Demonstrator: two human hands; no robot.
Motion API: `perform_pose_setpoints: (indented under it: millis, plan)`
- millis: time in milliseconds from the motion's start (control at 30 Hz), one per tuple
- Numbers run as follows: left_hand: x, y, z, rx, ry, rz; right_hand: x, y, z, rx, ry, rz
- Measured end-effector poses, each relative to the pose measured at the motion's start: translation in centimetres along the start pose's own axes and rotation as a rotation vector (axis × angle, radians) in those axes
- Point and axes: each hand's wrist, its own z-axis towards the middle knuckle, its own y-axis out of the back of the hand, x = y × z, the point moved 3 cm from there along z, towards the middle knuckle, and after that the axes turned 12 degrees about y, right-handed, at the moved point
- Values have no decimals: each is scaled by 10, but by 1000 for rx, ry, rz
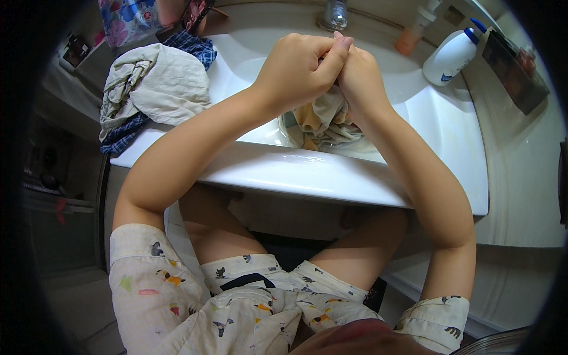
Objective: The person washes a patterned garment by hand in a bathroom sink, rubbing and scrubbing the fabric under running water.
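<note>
My left hand [304,66] and my right hand [361,75] are closed together over the white washbasin [306,171], near its far side. Between them they grip the upper part of a light-coloured wet cloth [330,104]. The rest of the cloth, cream with yellowish and greenish patches, hangs below my hands and lies bunched in the basin. My fingers hide the part that is gripped. Behind my hands stands a shiny metal tap [336,15].
Crumpled cream cloth [173,84] and blue checked cloth [126,133] lie on the left counter. At the back right stand a white pump bottle [450,57] and an orange bottle [408,40]. A dark wall rack [514,73] is at the right. A floral bag [128,20] is at the upper left.
</note>
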Motion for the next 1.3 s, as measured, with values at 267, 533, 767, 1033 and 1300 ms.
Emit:
perform_pose_setpoints:
  millis: [267, 533, 767, 1033, 1300]
  plan:
    - [12, 2, 7, -33, 75, -29, 4, -2, -3, -16, 134, -128]
    - [19, 3, 7, -40, 175, -131, 13, -6, -8, 9, 208, -209]
    - [-1, 1, 0, -35, 15, -49, 4, -1, -1, 14, 139, -19]
    - [20, 5, 9, -30, 147, -67, 5, -6, -5, -31, 136, -94]
    - [22, 2, 7, -31, 229, -97, 6, -4, -5, -13, 167, -125]
